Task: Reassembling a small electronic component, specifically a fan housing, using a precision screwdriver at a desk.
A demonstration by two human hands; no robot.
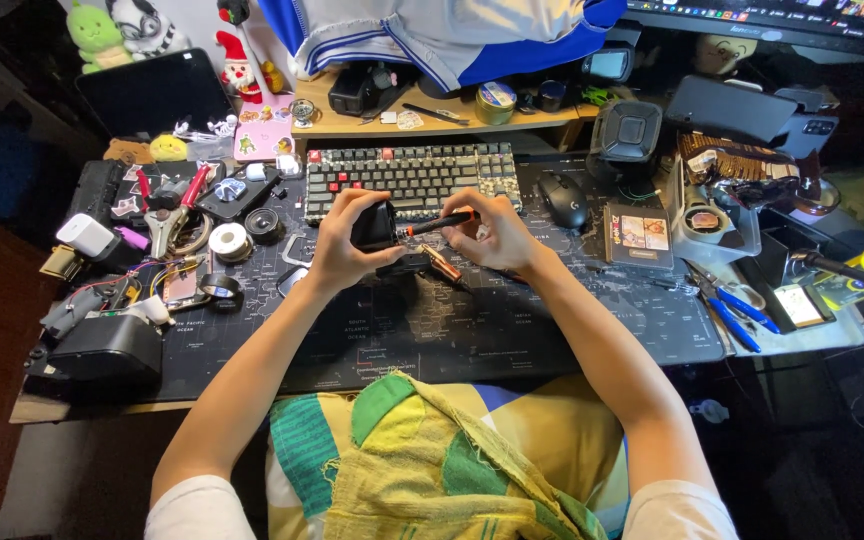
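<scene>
At centre frame the left hand (340,245) gripped a small black device (374,226) above the desk mat (552,320). The right hand (492,235) pinched a screwdriver (439,222), its tip at the device. The work looked mid-way: loose parts (422,264), perhaps already removed, lay just below; the device was not yet apart.

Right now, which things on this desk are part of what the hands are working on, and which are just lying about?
In use:
left hand
small black device
right hand
screwdriver

Lying about:
keyboard
mouse
blue-handled pliers
solder spool
</scene>
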